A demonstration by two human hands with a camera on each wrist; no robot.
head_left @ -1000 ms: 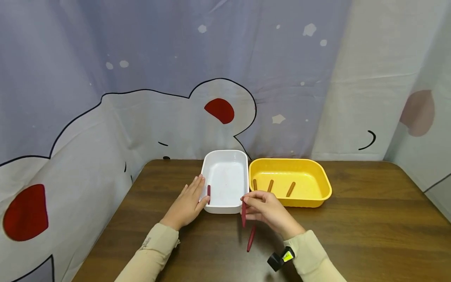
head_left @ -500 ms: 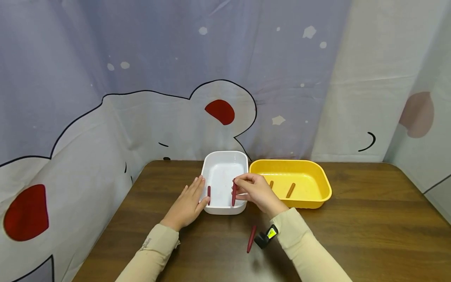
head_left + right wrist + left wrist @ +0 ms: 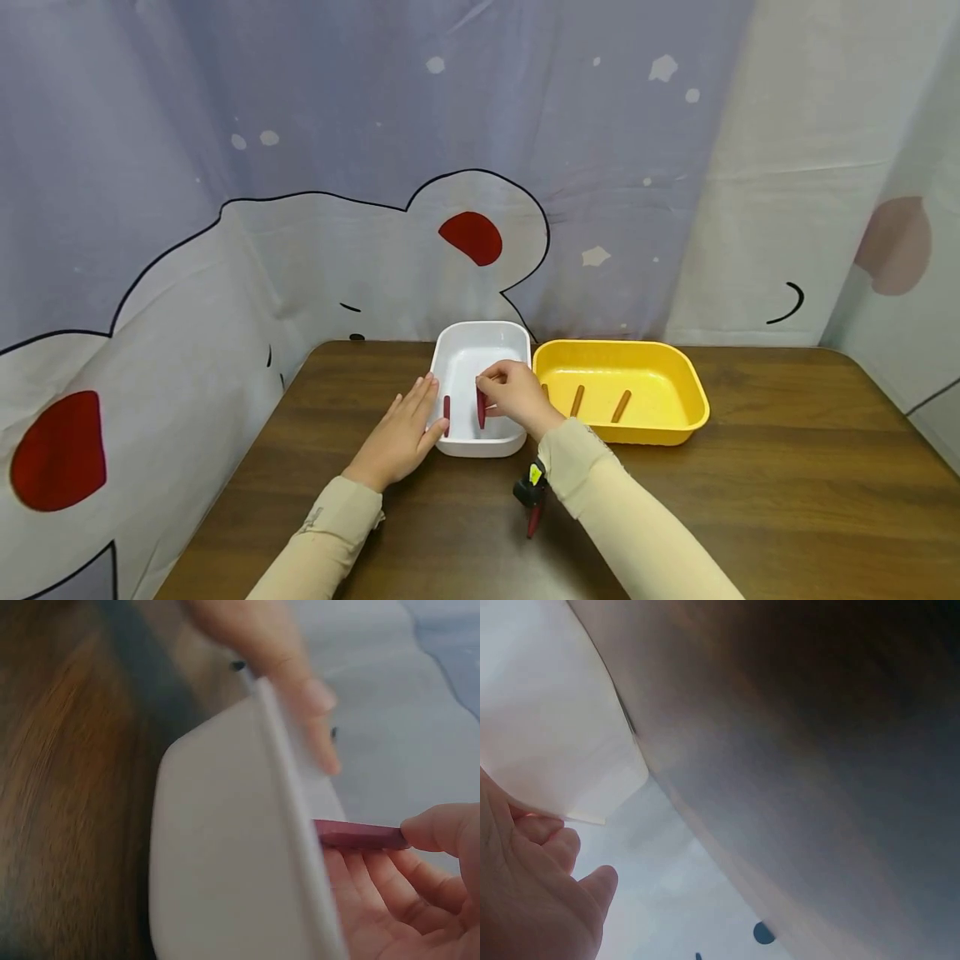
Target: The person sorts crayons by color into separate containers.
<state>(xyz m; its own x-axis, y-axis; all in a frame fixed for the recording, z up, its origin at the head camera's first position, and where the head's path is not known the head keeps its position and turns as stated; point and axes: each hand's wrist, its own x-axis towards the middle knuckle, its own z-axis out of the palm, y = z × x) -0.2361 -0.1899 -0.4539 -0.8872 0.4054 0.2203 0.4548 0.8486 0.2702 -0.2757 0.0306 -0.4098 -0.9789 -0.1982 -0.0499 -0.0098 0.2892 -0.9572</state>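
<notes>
Red stick (image 3: 481, 408) between right fingers (image 3: 489, 388)

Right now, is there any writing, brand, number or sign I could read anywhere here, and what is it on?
None can be read.
The white tray and yellow tray: plain, no lettering.
The curtain: only cartoon shapes, no words.
The wrist camera on the right arm bears a small yellow-green mark, too small to read.

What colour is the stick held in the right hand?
Dark red stick; clearest in the head view.
</notes>
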